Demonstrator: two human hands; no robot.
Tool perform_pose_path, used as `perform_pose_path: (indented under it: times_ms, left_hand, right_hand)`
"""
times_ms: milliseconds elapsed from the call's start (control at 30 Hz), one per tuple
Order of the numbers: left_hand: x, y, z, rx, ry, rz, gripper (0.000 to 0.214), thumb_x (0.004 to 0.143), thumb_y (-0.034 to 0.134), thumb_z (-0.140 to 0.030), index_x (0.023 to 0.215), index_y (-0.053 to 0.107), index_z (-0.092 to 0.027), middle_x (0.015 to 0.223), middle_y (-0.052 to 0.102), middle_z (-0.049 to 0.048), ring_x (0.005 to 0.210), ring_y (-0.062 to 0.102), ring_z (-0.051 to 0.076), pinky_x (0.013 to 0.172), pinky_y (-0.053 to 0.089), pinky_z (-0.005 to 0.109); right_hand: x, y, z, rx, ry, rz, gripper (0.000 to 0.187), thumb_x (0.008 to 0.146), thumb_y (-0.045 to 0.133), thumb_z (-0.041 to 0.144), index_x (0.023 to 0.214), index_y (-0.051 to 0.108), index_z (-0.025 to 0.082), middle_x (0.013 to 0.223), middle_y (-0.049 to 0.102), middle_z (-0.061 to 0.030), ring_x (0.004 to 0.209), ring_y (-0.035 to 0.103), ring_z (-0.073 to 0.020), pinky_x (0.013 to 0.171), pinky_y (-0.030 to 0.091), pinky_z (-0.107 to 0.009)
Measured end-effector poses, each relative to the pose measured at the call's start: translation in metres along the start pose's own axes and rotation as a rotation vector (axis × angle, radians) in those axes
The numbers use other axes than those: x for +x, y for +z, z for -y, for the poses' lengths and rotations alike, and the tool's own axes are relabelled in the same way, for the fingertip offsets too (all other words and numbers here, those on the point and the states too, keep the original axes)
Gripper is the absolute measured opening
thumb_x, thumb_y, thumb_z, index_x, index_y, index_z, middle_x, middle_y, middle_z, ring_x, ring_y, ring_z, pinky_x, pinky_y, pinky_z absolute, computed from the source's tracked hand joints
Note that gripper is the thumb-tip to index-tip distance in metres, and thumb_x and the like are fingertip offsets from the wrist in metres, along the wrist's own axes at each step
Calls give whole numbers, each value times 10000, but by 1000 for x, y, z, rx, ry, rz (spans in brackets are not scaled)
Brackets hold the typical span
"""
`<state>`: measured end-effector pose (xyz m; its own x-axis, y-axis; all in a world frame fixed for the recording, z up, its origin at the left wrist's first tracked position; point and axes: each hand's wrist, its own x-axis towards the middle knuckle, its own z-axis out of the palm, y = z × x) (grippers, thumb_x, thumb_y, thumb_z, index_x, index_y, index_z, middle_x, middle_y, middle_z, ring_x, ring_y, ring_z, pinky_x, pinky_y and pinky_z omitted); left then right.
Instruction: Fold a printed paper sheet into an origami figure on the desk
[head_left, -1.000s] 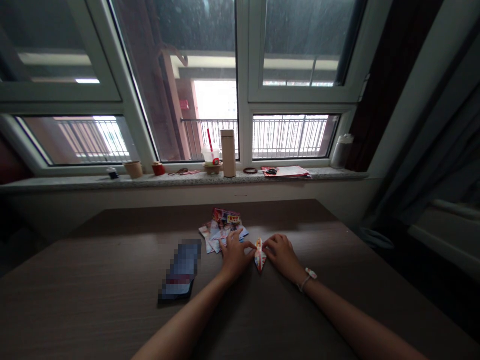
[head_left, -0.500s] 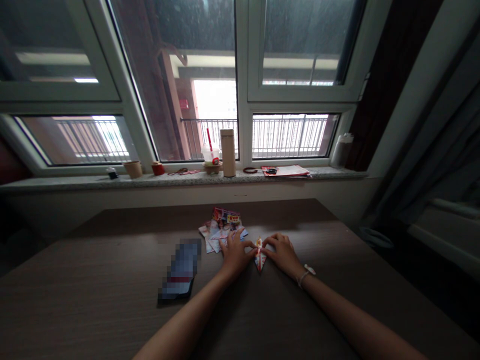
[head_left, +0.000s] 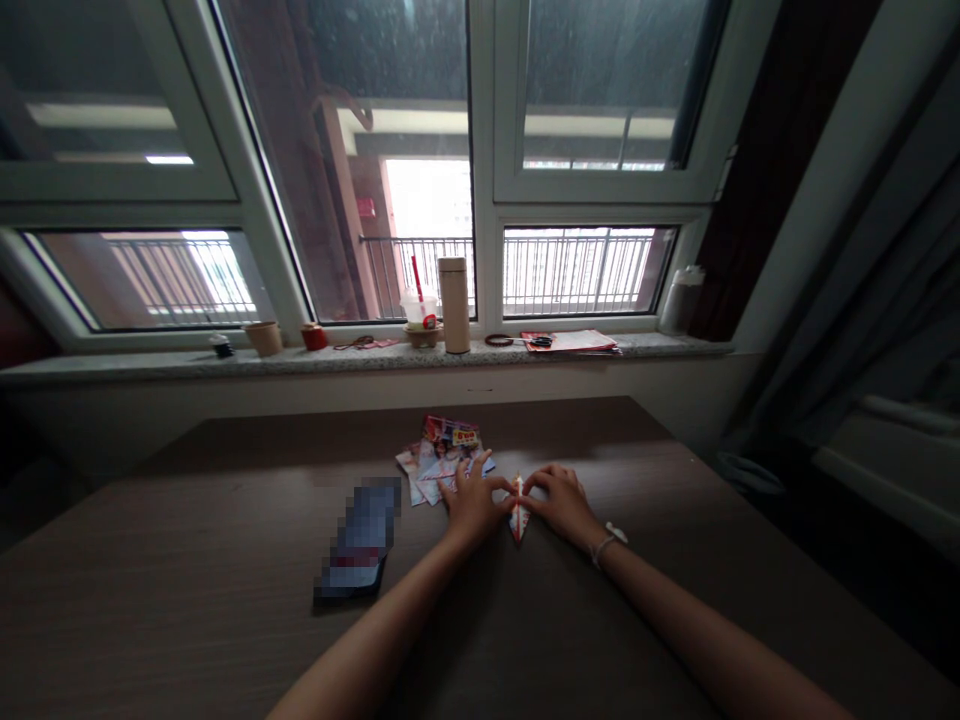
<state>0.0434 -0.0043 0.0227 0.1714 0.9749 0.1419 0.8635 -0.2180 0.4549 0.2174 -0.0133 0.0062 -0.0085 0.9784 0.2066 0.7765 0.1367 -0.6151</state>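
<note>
A small folded piece of patterned paper (head_left: 517, 513), narrow and pointed at its near end, lies on the dark wooden table (head_left: 187, 580). My left hand (head_left: 471, 505) rests on the table just left of it, thumb and fingertips pinched against its left edge. From the right, my right hand (head_left: 561, 503) presses fingertips on its upper part; a bracelet (head_left: 604, 543) circles that wrist. A loose pile of colourful paper sheets (head_left: 442, 458) lies just beyond my left hand.
A dark phone (head_left: 360, 545) lies on the table to the left. The windowsill (head_left: 150, 365) behind carries a tall flask (head_left: 454, 305), a plastic cup with a straw (head_left: 420, 310), small cups (head_left: 264, 338), scissors (head_left: 525, 342) and papers (head_left: 574, 341). Curtains hang at the right.
The folded paper has become narrower between my fingers, and both hands have shifted slightly away from me along it.
</note>
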Motion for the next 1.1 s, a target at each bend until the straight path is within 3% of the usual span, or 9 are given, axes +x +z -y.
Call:
perform_pose_path:
  times_ms: [433, 767, 1000, 1100]
  left_hand:
    - [4, -1, 2, 14, 17, 41, 216, 814, 728, -495, 994, 762, -380, 1604, 338, 9, 1493, 165, 414, 1072, 72, 804]
    - [10, -11, 10, -9, -25, 145, 169, 814, 729, -433, 974, 782, -438, 1601, 356, -48, 1497, 129, 450, 1070, 3, 813]
    - [8, -10, 10, 2, -14, 107, 192, 817, 726, -411, 998, 774, -453, 1607, 343, -48, 1498, 134, 440, 1070, -2, 811]
    - [8, -13, 10, -5, -28, 146, 220, 825, 717, -418, 1036, 767, -452, 1613, 333, -41, 1506, 107, 443, 1079, -24, 799]
  right_hand:
    - [1, 0, 0, -10, 4, 0, 160, 811, 731, 447, 866, 754, 299, 1100, 607, -46, 1127, 492, -263, 983, 355, -386]
    - [6, -3, -7, 21, 14, 63, 127, 779, 754, 339, 901, 772, 309, 1104, 613, -41, 1131, 491, -255, 989, 352, -373]
    - [7, -3, -11, 34, 6, 76, 144, 780, 737, 347, 916, 769, 311, 1113, 609, -37, 1141, 486, -252, 1002, 349, -373]
    - [7, -5, -10, 20, -1, 102, 155, 785, 728, 322, 935, 768, 312, 1123, 604, -37, 1148, 486, -251, 1013, 346, -373]
